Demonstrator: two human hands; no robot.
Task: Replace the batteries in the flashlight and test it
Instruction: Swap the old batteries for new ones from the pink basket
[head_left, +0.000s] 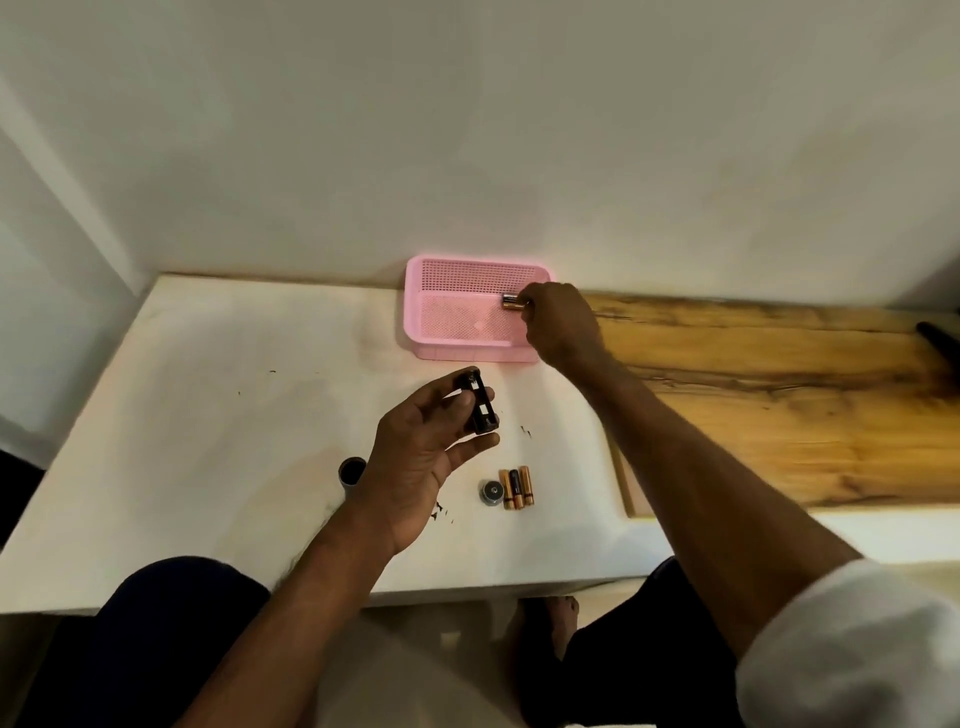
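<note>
The left hand (415, 457) grips a black battery holder (480, 402) with white slots. The right hand (558, 322) pinches a copper-and-silver battery (511, 301) over the pink basket (452, 353).

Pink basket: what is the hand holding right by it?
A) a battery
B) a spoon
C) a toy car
A: the right hand pinches a small gold-and-silver battery at the far right corner of the pink basket.
</note>
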